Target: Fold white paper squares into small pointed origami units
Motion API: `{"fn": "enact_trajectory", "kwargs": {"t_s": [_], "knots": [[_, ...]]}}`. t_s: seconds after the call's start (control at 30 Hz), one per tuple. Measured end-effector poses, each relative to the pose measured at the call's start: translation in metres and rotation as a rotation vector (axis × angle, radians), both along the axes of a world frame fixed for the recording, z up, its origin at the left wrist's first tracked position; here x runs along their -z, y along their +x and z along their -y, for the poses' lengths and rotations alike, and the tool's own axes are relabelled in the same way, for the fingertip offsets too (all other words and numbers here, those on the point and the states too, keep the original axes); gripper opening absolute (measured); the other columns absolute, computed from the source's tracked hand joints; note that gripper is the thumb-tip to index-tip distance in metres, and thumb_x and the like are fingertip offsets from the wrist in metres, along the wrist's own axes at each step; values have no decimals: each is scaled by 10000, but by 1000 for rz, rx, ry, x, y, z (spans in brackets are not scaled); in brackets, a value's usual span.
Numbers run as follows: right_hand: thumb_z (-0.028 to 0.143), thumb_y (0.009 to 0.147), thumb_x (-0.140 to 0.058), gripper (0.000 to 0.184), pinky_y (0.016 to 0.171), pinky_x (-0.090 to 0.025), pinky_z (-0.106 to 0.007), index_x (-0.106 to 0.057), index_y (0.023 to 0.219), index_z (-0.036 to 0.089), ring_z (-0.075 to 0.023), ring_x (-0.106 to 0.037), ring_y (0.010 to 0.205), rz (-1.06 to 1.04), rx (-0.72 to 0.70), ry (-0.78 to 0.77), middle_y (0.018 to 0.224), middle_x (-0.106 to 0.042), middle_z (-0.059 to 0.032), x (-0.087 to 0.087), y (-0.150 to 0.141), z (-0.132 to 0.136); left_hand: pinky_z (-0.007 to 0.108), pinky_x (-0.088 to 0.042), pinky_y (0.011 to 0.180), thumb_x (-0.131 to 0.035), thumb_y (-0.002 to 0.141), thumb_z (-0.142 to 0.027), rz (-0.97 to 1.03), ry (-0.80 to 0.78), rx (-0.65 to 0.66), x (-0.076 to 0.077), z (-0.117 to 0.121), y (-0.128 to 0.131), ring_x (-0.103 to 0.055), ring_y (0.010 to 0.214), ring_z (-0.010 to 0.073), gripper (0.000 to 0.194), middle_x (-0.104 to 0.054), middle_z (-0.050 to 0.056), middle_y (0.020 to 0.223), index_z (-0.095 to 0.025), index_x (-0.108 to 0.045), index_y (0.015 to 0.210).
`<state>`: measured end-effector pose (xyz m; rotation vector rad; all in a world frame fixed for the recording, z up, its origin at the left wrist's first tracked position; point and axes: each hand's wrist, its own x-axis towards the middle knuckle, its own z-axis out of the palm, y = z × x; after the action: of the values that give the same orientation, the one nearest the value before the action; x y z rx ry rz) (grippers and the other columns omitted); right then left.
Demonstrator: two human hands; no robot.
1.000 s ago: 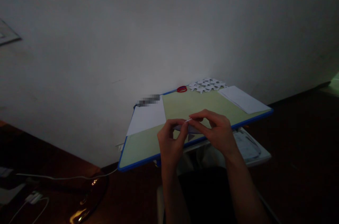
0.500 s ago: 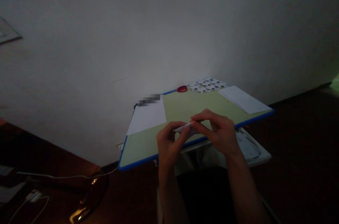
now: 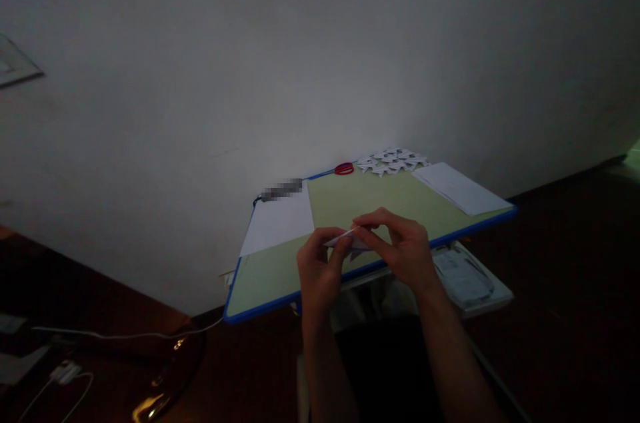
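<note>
My left hand (image 3: 319, 270) and my right hand (image 3: 400, 246) meet over the near edge of a green board with a blue rim (image 3: 260, 300). Both pinch a small folded piece of white paper (image 3: 345, 238) between thumb and fingers, held just above the board. A pile of several small folded white paper pieces (image 3: 391, 160) lies at the board's far edge, next to red-handled scissors (image 3: 343, 168).
A white sheet (image 3: 279, 220) lies on the board's left part and another white sheet (image 3: 460, 188) on its right. A white wall stands right behind the board. Cables and a charger (image 3: 63, 373) lie on the dark floor at the left. A pale tray-like object (image 3: 467, 276) sits below the board.
Both hands have kept pinching the paper piece and shifted slightly left and down; the fingers have worked along its edge.
</note>
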<state>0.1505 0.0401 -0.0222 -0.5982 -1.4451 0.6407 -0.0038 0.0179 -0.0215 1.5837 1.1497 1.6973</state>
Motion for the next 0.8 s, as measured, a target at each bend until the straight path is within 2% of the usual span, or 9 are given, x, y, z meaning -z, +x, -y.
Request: {"fn": "enact_trajectory", "kwargs": {"t_s": [0.13,0.23,0.37,0.6,0.7,0.8], "knots": [[207,868,-758,114,759,-481,-310,-783,965,261,-171,-627,805,-17,32,-48,860,-727,8,3,1,-4,272,-541,713,-778,843,-327,-33,-64,93,3,-2,-4,-688,768,171,186,-746,39,870,-182,-734,951],[211,851,-774,114,771,-485,-313,-787,953,260,-177,-633,812,-23,3,-70,855,-735,8,6,4,-6,274,-545,725,-777,845,-340,-84,-101,151,5,-2,-8,-699,786,181,193,-754,42,871,-188,-750,959],[222,855,-770,106,768,-488,-315,-790,952,260,-179,-644,803,-11,-6,-76,858,-744,4,7,6,-7,271,-537,699,-785,834,-355,-117,-111,127,6,-2,-9,-699,758,183,191,-751,37,821,-188,-763,925],[253,846,-774,111,769,-492,-328,-797,954,263,-191,-635,802,-51,16,-96,858,-746,-11,7,2,-8,266,-516,671,-815,793,-357,-58,-90,77,5,-3,-3,-666,696,167,201,-739,34,761,-173,-759,853],[289,826,-790,127,773,-500,-326,-800,947,251,-195,-653,809,-77,2,-163,884,-765,-25,12,-1,-14,247,-492,624,-813,780,-367,-35,-129,60,6,-6,-1,-637,658,154,218,-712,22,719,-164,-746,822],[329,807,-789,170,750,-524,-320,-794,947,231,-201,-683,810,-127,-56,-298,909,-779,-38,20,-7,-23,228,-459,562,-799,769,-395,27,-223,74,8,-11,1,-606,623,146,257,-681,10,696,-154,-726,816]]}}
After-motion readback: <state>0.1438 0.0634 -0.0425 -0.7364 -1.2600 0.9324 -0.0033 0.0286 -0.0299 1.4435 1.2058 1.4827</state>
